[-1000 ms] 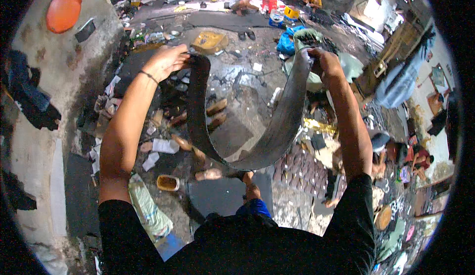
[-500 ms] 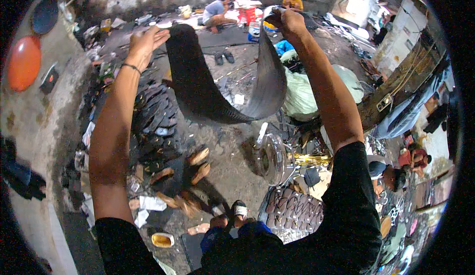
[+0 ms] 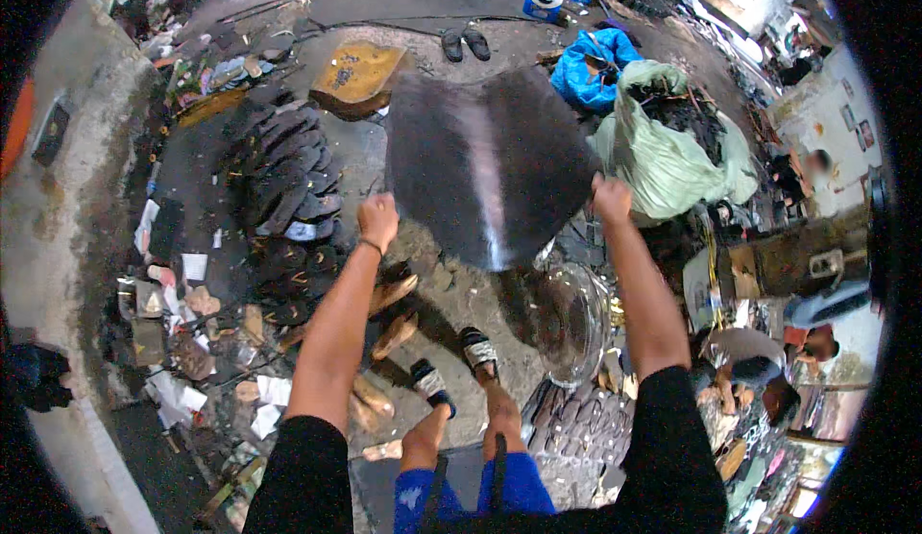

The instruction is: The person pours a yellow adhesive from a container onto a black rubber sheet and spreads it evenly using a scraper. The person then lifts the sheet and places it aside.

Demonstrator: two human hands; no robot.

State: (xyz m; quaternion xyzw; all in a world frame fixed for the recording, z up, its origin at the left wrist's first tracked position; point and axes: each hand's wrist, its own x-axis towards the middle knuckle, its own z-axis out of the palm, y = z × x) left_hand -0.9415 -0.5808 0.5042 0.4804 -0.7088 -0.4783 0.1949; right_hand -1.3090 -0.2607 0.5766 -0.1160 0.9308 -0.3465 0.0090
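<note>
Sheet (image 3: 492, 164), dark & bowed, is just L of the green sack (image 3: 655, 174), L hand (image 3: 378, 220) & R hand (image 3: 612, 199) fisted on opp. edges, so imo pull evenly w/ both

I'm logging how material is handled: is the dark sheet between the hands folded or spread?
Spread: the dark sheet shows one broad face between the left hand and right hand, with no fold visible.
</note>
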